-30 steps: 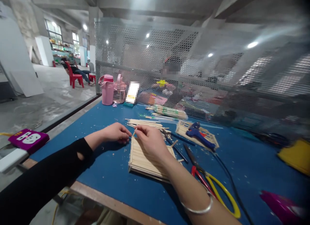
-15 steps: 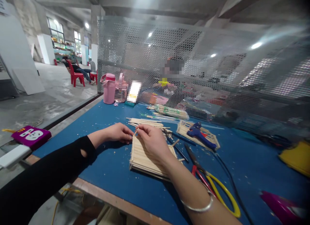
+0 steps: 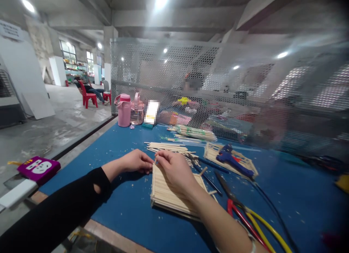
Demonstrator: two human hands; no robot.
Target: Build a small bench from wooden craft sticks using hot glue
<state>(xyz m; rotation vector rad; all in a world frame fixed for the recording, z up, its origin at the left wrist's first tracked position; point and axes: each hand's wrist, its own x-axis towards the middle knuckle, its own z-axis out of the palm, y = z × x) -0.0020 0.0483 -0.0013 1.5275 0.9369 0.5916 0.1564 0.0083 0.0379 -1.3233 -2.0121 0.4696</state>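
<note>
A flat, boxy panel of pale wooden sticks (image 3: 174,189) lies on the blue tabletop in front of me. My left hand (image 3: 138,161) is closed, its thumb and fingertips pressed together at the panel's far left corner. Reaching over the panel, my right hand (image 3: 176,169) pinches a short wooden stick (image 3: 156,159) upright at that same corner. Most of the stick is covered by my fingers. Just beyond both hands lie loose wooden sticks (image 3: 169,147).
Right of the panel lie red-and-yellow-handled pliers (image 3: 237,202) and a blue glue gun (image 3: 231,160) on a stick frame (image 3: 212,155). Bagged sticks (image 3: 196,132), a pink flask (image 3: 124,111) and a perforated screen (image 3: 163,71) stand behind. A purple power strip (image 3: 39,169) is at left.
My view has tilted up a little, so the table sits lower in the picture. Both hands stay at the panel's corner, with the right still pinching the stick.
</note>
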